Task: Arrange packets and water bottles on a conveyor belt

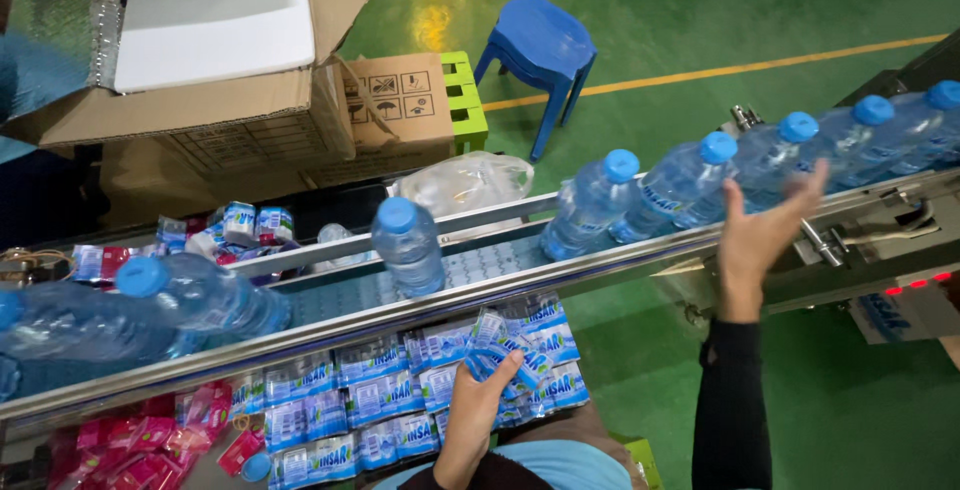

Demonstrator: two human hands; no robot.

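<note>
Holding blue labels [520, 350], hands reach capped water bottles [680, 185] on conveyor [480, 295].

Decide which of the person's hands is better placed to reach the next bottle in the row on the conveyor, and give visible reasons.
Probably the right hand: it is raised, open, beside the row of bottles. The left hand is below the conveyor, gripping blue labels.
</note>
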